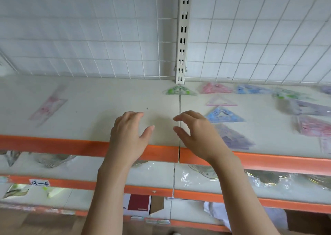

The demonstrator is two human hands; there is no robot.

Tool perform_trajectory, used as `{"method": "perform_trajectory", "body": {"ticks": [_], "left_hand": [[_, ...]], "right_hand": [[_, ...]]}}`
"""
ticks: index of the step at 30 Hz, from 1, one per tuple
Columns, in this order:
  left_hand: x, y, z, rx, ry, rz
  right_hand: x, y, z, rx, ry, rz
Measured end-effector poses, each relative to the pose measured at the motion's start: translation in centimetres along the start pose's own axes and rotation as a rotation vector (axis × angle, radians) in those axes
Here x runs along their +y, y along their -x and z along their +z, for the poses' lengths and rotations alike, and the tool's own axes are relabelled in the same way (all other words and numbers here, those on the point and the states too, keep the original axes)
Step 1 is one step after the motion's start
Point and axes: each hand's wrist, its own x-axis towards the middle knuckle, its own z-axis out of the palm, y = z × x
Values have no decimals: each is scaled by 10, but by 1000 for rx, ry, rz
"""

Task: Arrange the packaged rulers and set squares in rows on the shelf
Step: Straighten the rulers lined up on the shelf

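Both hands are hovering over the shelf (89, 98) near its front edge, holding nothing: the left hand (128, 136) and the right hand (198, 132) are facing each other, fingers loosely curved. Packaged set squares (223, 115) are lying just beside the right hand toward the right end; a pink ruler (48, 107) is lying well apart at the left.

1 head-worn wide-angle camera looks forward and down from close above the shelf (89, 123), facing its wire-grid back panel (89, 37) at 12 o'clock; lower shelves (161, 177) run across the frame toward 6 o'clock.
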Motion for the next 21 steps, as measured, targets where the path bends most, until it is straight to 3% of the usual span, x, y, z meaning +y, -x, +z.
{"method": "perform_trajectory", "body": {"ticks": [9, 15, 21], "left_hand": [[-40, -16, -8, 47, 37, -110], [-92, -42, -33, 130, 48, -188], [-163, -71, -69, 113, -29, -176]], "right_hand": [[-16, -44, 35, -101, 47, -48], [-53, -86, 65, -121, 58, -115], [-96, -122, 105, -104, 37, -64]]}}
